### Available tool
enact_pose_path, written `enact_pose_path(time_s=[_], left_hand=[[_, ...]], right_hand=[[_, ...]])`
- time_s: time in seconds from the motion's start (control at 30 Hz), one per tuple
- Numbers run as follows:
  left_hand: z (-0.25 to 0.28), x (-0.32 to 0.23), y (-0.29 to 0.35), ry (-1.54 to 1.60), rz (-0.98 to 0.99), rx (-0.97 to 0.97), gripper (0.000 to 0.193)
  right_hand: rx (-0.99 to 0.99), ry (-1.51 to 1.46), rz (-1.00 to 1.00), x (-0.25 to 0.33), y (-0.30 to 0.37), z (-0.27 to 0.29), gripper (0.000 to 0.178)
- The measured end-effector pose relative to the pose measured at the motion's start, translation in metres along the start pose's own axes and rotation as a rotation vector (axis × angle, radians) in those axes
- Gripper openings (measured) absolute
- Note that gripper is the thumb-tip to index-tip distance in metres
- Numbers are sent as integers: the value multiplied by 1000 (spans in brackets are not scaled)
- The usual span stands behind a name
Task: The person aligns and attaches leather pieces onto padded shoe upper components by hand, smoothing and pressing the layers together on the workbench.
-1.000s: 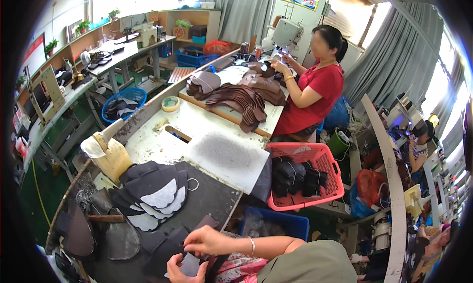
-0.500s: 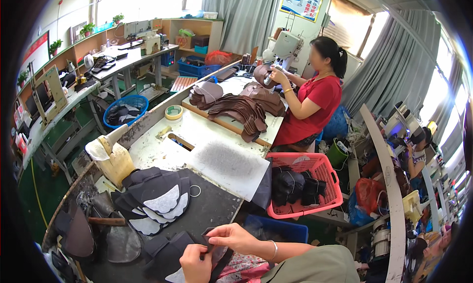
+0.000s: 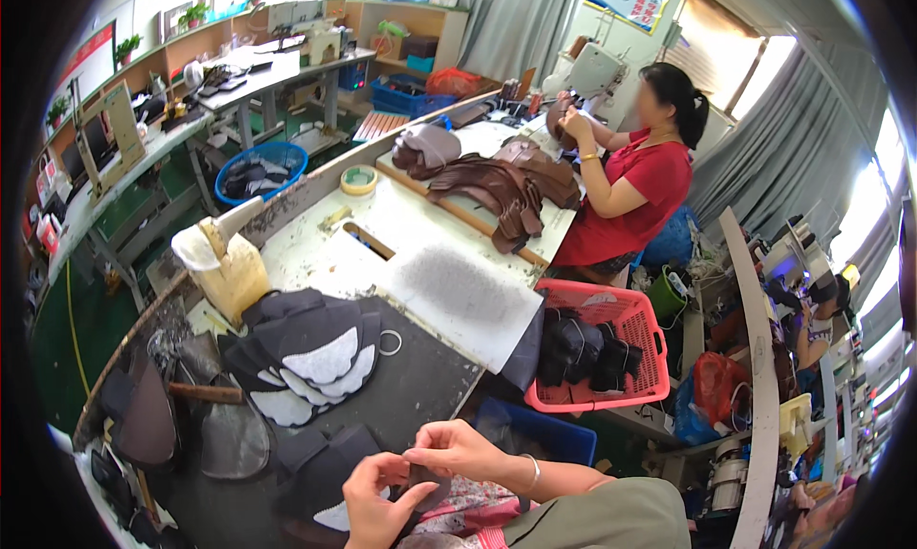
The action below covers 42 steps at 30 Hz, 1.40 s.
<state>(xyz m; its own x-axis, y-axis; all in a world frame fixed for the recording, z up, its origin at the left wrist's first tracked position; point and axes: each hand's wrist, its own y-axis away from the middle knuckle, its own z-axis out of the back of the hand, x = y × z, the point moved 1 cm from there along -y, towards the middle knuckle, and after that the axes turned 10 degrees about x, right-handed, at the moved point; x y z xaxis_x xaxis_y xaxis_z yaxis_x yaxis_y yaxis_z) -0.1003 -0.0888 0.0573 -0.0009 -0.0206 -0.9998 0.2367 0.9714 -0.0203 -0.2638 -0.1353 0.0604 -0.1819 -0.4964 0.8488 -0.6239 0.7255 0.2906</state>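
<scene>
Close in front of me, my left hand and my right hand pinch a small dark shoe-upper piece between thumbs and fingers. Much of that piece is hidden behind my fingers. To the left of my hands lie more black pieces on the dark work board, one with a white backing showing. Farther up the board, a fanned pile of black pieces with white backing is spread beside a thin white ring.
A hammer and dark leather shapes lie left. A yellowish jug and tape roll stand beyond. A pink basket and blue crate sit to the right. A co-worker in red handles brown pieces.
My view has shifted, so the scene sits a little farther right. My fingers have changed their hold on the dark piece, with the left thumb now stretched along it.
</scene>
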Motion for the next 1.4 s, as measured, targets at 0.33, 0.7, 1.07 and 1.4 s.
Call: enact_pose_path(time_s=[0.33, 0.7, 1.07, 1.4], left_hand=[[30, 13, 35, -38, 10, -340, 15], [39, 4, 4, 676, 112, -366, 5], [53, 12, 8, -867, -18, -720, 17], [37, -11, 24, -498, 61, -469, 13]], right_hand=[[275, 253, -39, -19, -40, -32, 17], [122, 902, 669, 4, -35, -65, 30], [415, 267, 248, 33, 24, 24, 20], [46, 1213, -131, -60, 34, 145, 15]])
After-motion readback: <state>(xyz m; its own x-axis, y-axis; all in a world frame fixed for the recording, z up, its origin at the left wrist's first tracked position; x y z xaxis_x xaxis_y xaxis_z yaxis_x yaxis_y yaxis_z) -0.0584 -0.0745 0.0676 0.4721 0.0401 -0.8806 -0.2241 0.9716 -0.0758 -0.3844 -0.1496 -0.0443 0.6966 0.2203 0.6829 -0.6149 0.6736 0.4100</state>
